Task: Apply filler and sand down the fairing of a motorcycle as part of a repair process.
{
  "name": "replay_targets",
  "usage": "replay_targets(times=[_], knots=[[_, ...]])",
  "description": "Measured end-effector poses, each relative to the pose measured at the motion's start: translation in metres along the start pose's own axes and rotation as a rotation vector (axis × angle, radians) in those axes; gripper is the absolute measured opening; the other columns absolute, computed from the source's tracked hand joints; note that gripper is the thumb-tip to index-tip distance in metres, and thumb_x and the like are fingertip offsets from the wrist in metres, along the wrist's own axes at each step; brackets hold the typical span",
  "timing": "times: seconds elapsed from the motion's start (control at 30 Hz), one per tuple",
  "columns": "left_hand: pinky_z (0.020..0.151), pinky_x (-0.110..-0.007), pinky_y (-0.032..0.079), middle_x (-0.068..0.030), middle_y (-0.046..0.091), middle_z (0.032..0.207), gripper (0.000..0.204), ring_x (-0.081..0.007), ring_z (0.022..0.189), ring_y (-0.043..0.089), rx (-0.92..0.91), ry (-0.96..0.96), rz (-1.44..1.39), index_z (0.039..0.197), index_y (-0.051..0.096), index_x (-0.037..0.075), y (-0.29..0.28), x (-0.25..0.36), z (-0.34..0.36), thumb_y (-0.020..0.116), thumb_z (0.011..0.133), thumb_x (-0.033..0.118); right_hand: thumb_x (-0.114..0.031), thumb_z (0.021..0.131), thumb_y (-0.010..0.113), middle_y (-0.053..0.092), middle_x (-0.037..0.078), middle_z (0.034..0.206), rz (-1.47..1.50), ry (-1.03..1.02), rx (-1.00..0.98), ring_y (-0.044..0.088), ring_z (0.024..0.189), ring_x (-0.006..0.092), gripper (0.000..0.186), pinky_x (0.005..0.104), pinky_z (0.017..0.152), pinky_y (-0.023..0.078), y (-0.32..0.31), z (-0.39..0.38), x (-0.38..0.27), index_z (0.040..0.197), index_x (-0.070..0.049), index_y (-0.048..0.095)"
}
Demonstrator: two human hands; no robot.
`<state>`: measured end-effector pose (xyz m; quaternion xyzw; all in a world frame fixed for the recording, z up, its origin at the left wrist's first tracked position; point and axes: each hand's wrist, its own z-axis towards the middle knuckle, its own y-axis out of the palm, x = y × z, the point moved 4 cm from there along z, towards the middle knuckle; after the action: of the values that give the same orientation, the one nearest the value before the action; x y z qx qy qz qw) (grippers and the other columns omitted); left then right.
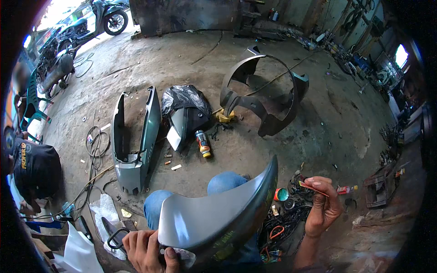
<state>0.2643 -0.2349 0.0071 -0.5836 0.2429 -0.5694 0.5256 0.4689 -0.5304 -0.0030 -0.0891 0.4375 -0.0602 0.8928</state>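
Note:
A curved grey motorcycle body panel point(205, 211) lies across my jeans-clad knees, its dark pointed end up and to the right. My left hand point(148, 252) grips its lower left end, the thumb over the edge. To the right of the panel, my right hand point(324, 207) is raised off it. Thumb and fingers there pinch a small flat reddish piece point(314, 188) with a yellowish face; its exact kind is unclear. Below that hand stand an open red tin point(282, 194) with teal inside and a dark tangle of cables point(284, 223) with an orange-handled tool point(276, 232).
Ahead on the concrete floor are a long grey-green tail fairing point(148, 136), a panel under a black plastic bag point(186, 101), a bottle point(203, 144) and a large dark fairing point(291, 104). At left a person in black point(36, 168) bends over. A motorcycle point(98, 22) stands behind.

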Motion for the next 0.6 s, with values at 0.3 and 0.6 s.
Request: replay_targets(times=[0.3,0.6], knots=[[0.093,-0.054,0.039,-0.0200,0.060,0.093,0.050,-0.0385,0.094,0.057,0.066,-0.111,0.004,0.103,0.070,-0.005,0.009,-0.006,-0.007,0.051,0.101,0.041,-0.009,0.110,0.061,0.072,0.021,0.114,-0.012,-0.010,-0.020,0.071,0.109,0.0267,0.019,0.0394,0.096,0.062,-0.005,-0.005,0.009,0.121,0.004,0.070],[0.100,-0.053,0.040,-0.0232,0.065,0.113,0.038,-0.0436,0.107,0.060,0.026,0.010,0.001,0.120,0.068,-0.004,0.001,-0.003,-0.001,0.056,0.103,0.028,-0.009,0.110,0.060,0.074,0.019,0.114,-0.004,0.030,0.030,0.074,0.108,0.0272,0.018,0.0409,0.098,0.062,-0.004,-0.009,0.009,0.118,0.003,0.073]])
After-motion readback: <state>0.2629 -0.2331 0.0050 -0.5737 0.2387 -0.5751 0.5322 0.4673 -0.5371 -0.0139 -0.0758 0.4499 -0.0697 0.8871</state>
